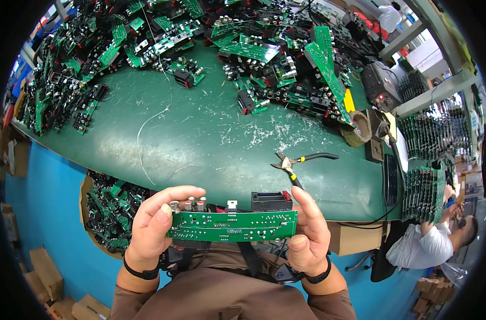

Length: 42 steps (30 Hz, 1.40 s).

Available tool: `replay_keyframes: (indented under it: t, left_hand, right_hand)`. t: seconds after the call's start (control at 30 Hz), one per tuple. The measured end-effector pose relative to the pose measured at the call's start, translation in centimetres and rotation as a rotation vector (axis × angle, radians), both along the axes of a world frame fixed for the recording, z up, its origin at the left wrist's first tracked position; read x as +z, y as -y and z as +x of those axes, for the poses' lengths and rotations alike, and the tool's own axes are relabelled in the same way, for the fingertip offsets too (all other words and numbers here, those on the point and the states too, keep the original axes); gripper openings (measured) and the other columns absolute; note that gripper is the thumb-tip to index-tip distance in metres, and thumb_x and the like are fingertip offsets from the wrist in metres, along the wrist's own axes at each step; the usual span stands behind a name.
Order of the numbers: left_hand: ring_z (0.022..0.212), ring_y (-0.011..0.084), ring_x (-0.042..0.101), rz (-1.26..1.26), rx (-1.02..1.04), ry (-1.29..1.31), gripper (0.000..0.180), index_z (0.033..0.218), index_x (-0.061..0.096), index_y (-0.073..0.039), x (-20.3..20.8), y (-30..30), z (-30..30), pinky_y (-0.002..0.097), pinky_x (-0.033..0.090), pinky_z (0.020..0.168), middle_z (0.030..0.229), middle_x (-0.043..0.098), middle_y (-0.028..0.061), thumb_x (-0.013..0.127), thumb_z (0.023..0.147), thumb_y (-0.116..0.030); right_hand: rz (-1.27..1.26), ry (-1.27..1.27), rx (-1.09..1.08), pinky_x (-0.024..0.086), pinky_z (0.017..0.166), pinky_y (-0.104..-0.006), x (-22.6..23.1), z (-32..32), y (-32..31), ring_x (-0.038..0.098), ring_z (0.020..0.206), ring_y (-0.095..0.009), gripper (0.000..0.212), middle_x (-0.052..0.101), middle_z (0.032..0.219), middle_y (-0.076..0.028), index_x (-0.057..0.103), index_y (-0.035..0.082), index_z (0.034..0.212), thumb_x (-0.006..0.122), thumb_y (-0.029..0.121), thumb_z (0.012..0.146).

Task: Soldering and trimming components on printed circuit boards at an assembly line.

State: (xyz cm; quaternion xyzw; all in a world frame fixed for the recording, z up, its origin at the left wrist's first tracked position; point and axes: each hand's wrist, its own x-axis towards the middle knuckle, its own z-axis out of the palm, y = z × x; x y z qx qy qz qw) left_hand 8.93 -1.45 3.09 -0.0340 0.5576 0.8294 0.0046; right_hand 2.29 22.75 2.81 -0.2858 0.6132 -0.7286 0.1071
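Note:
Between my two hands, just in front of the bench edge, is a green circuit board (233,226) with its soldered face toward me. My left hand (156,220) grips its left end, the thumb near a cluster of round metal jacks (192,204). At the other end, my right hand (309,229) has its thumb and fingers around the board's edge, beside a black rectangular connector block (269,201). A pair of cutting pliers (288,164) with black and yellow handles lies spread on the bench beyond the board.
Heaps of assembled circuit boards (115,48) cover the far side of the green bench (200,144). Wire clippings (275,133) and a loose solder strand lie nearer. A soldering station (380,85) stands at right, near racked boards (424,194) and a seated person (427,245). A board-filled box (112,213) sits below left.

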Motion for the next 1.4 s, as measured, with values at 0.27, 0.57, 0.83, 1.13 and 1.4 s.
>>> replay_keyframes:
  t: [0.27,0.57,0.83,1.13,1.4]
  left_hand:
    - [0.08,0.0182,0.064,-0.04,0.094,0.016,0.068,0.112,0.047,0.013,-0.1,0.1,-0.1,0.0273,0.052,0.071,0.092,0.062,0.0187,0.048,0.088,-0.051]
    - [0.1,0.0172,0.057,0.204,0.071,-0.026,0.06,0.12,0.044,0.012,-1.4,4.0,2.9,0.0287,0.046,0.086,0.111,0.057,0.0161,0.048,0.091,-0.04]
    - [0.085,0.0224,0.062,0.322,0.842,-0.187,0.047,0.116,0.049,-0.001,-3.2,13.3,11.0,0.0347,0.053,0.072,0.1,0.06,0.0116,0.04,0.093,-0.042]
    - [0.093,0.0179,0.059,0.269,1.467,0.131,0.025,0.106,0.052,-0.011,-15.8,21.4,21.1,0.0351,0.054,0.074,0.104,0.059,0.0058,0.051,0.092,-0.032]
    - [0.106,0.0284,0.051,0.463,1.517,0.097,0.043,0.116,0.049,-0.002,-21.6,29.3,22.0,0.0419,0.042,0.093,0.116,0.053,0.0134,0.054,0.09,-0.036]
  right_hand:
    - [0.037,-0.004,0.007,0.042,0.089,-0.0299,0.2,0.1,0.5,0.058,0.1,-0.021,0.067,0.058,0.111,-0.021,0.024,-0.011,0.136,0.051,0.032,0.093]
    - [0.098,0.064,0.131,0.043,0.086,-0.0302,-0.2,-0.2,4.6,0.058,0.097,-0.021,0.07,0.059,0.11,-0.02,0.022,-0.011,0.136,0.052,0.035,0.092]
    - [0.259,-0.031,-0.031,0.048,0.074,-0.0318,-1.7,-0.6,6.9,0.059,0.076,-0.019,0.06,0.061,0.092,-0.016,0.038,-0.007,0.128,0.047,0.041,0.093]
    - [0.266,-0.013,0.057,0.048,0.073,-0.0291,-3.6,-1.0,9.9,0.059,0.076,-0.017,0.038,0.062,0.091,-0.015,0.048,-0.007,0.12,0.053,0.017,0.091]
    - [0.308,-0.017,0.086,0.045,0.071,-0.0275,-4.4,-1.1,9.8,0.055,0.074,-0.015,0.032,0.059,0.09,-0.011,0.049,-0.004,0.119,0.049,0.015,0.092]
